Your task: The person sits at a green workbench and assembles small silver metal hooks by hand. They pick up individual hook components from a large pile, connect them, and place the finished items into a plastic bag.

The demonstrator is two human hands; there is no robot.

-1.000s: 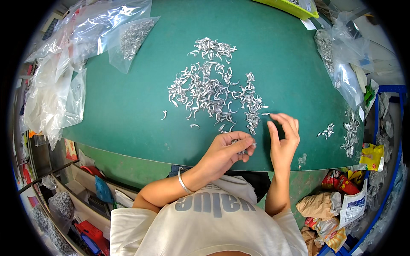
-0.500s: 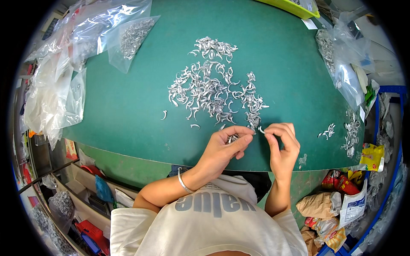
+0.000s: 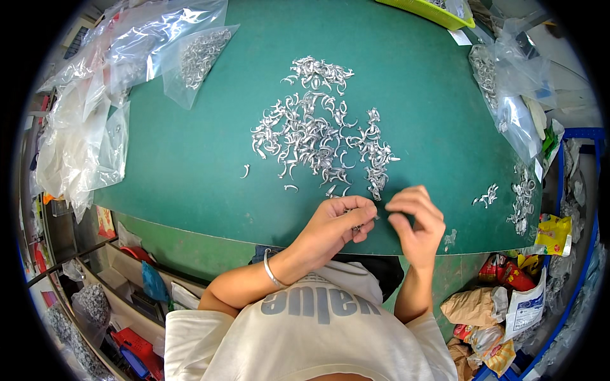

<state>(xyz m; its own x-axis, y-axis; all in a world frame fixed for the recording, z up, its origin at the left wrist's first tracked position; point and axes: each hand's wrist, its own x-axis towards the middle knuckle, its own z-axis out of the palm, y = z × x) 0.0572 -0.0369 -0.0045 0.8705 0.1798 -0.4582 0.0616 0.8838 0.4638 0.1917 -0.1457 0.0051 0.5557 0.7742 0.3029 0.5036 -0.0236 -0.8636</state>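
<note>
Small curved silver metal pieces (image 3: 311, 143) lie in a loose pile on the green tabletop (image 3: 190, 159), in front of my hands. My left hand (image 3: 340, 222) is closed around several of these pieces, and a bit of metal shows at its thumb and fingertip. Just to its right, my right hand (image 3: 418, 222) hovers near the table's front edge, slightly smeared by motion. Its fingers are bent, with the thumb apart from the index finger, and no piece shows between them. A narrow strand of pieces (image 3: 376, 155) reaches down the table toward both hands.
Clear plastic bags (image 3: 82, 146) cover the left side, one bag (image 3: 202, 57) holding metal pieces. More bagged pieces (image 3: 484, 73) lie at the right. A yellow-green tray (image 3: 429, 13) stands at the far edge. Small piles (image 3: 522, 200) sit at the right edge, above paper bags (image 3: 473, 305).
The curved piece pinched in my right hand no longer shows there, and its fingers have parted. My left hand has turned slightly and drawn a little nearer to me.
</note>
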